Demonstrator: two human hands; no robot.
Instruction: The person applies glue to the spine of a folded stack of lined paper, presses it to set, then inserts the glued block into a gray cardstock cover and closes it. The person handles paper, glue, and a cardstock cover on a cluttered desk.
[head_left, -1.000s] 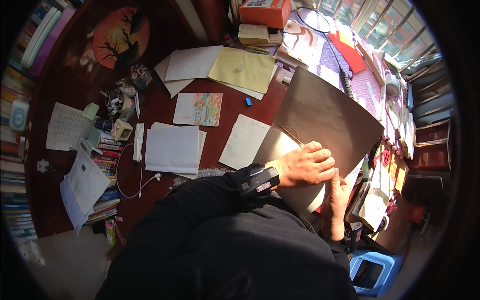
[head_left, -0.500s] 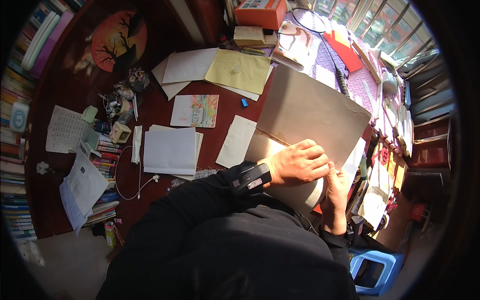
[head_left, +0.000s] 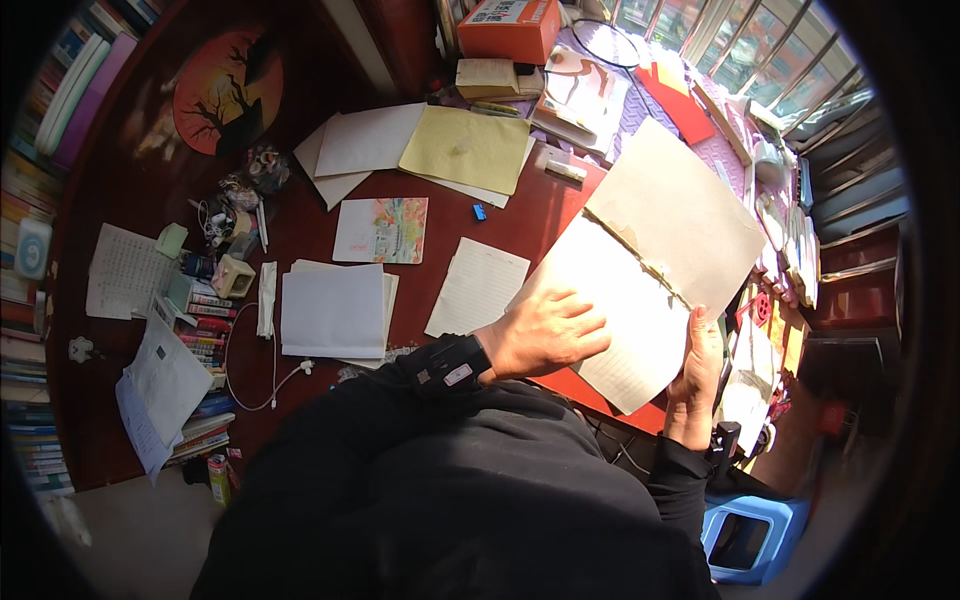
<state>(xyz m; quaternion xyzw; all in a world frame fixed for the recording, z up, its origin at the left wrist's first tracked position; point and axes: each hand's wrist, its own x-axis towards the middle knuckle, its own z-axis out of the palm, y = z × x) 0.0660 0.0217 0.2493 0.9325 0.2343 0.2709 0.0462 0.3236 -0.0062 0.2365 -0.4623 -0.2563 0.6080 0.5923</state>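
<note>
The right hand (head_left: 698,375) is half closed, its thumb laid along the near right edge of an open notebook (head_left: 628,325); its other fingers are mostly hidden behind. The left hand (head_left: 548,332) is loosely curled, palm down, over the notebook's near left edge; whether anything is gripped cannot be told. The hands, together half a second ago, have been parted, and a sunlit lined page is now left uncovered between them. Beyond, a greyish-brown board (head_left: 680,205) is joined along a torn-looking seam. Farther off, a yellow sheet (head_left: 465,148) is seen on the desk (head_left: 455,215).
</note>
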